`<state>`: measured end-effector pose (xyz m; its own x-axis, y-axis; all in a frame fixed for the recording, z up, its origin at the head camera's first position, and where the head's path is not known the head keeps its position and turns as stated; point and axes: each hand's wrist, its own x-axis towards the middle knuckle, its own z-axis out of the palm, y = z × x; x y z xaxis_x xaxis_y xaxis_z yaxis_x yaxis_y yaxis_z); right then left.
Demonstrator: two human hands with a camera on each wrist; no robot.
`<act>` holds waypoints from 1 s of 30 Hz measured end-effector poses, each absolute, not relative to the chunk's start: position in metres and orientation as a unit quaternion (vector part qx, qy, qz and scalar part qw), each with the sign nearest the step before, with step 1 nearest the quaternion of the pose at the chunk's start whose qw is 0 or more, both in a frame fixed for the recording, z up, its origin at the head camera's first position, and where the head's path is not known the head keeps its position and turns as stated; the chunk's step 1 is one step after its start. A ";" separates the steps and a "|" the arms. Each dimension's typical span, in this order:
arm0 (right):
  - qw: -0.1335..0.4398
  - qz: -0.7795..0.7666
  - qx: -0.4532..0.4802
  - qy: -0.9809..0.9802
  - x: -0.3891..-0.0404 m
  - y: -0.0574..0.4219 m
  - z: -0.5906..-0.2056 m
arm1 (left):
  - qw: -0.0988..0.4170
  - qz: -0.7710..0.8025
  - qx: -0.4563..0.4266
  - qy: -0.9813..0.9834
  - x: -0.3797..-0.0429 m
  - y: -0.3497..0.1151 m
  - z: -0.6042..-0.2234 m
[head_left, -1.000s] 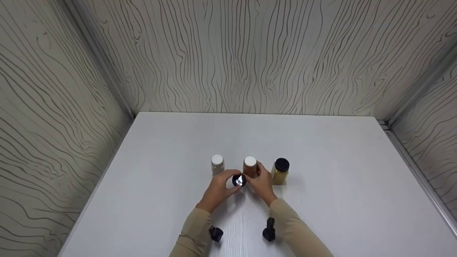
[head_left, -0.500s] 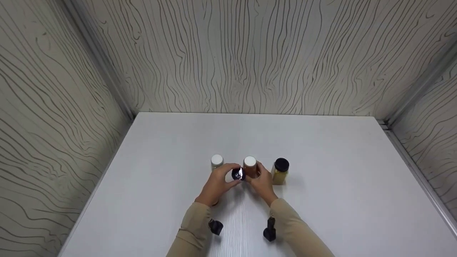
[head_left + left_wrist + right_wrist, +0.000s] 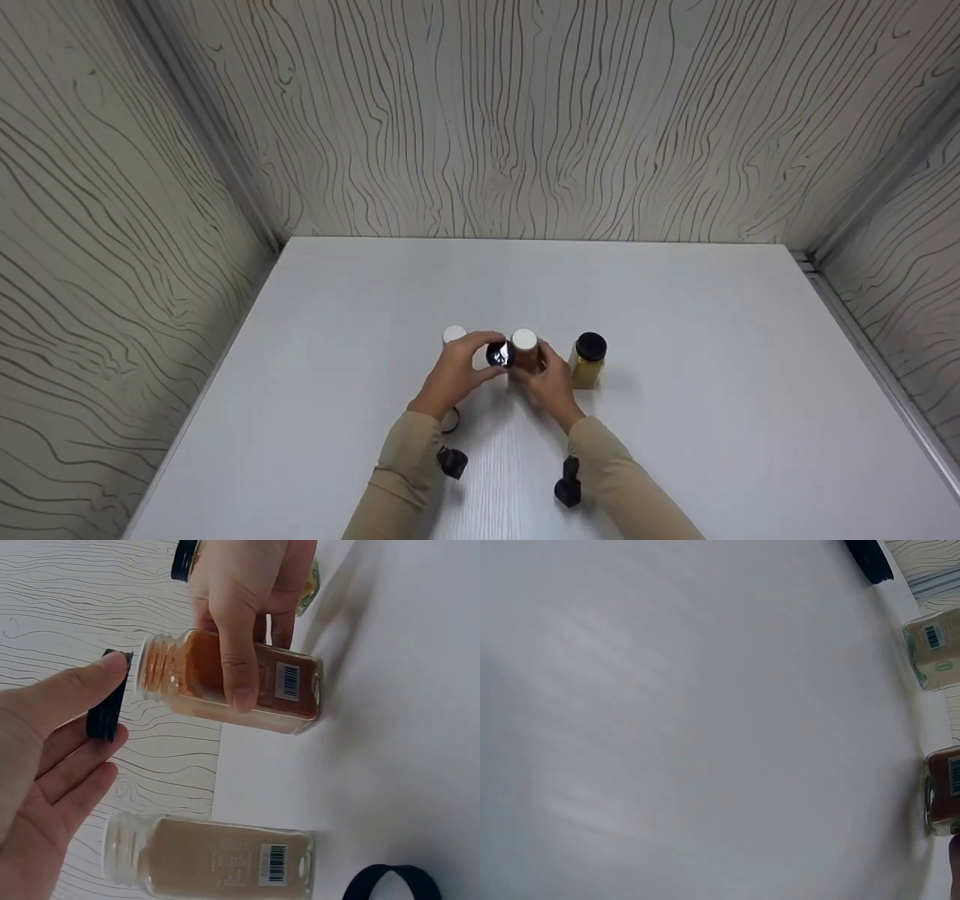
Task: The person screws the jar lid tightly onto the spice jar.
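My left hand [image 3: 450,375] pinches a black lid [image 3: 109,701] between thumb and fingers, its top shiny in the head view. The lid is at the mouth of a square glass spice jar [image 3: 292,709] of reddish-brown powder, whose top is white [image 3: 525,339]. My right hand [image 3: 553,384] grips that jar round its body, thumb across the near face; it stands upright on the table. To the left, an uncapped jar of beige powder [image 3: 217,855] is partly hidden behind my left hand in the head view. In the right wrist view, the reddish-brown jar [image 3: 945,791] shows only at the edge.
A jar of yellowish powder [image 3: 587,370] with a black lid stands right of my right hand. Another black lid [image 3: 450,421] lies on the white table [image 3: 337,315] by my left wrist. Wood-patterned panels [image 3: 480,120] enclose the table's back and sides.
My left hand has moved the lid away from me, up beside the top of the reddish-brown jar. The lid on the table has come into sight. My right hand keeps its grip.
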<state>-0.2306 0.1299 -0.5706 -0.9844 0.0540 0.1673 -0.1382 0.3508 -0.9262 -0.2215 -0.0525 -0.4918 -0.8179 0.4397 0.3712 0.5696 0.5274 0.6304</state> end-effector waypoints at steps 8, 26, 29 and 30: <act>0.076 0.576 0.014 -0.814 -0.231 0.131 -0.570 | 0.048 -0.387 -0.299 -0.871 -0.231 -0.051 -0.481; 0.064 0.581 0.026 -0.811 -0.230 0.131 -0.569 | -0.038 -0.373 -0.277 -0.885 -0.248 -0.040 -0.460; 0.061 0.577 0.021 -0.814 -0.230 0.131 -0.568 | -0.046 -0.384 -0.271 -0.881 -0.251 -0.039 -0.460; 0.062 0.575 0.020 -0.816 -0.230 0.131 -0.568 | -0.048 -0.387 -0.271 -0.880 -0.252 -0.038 -0.460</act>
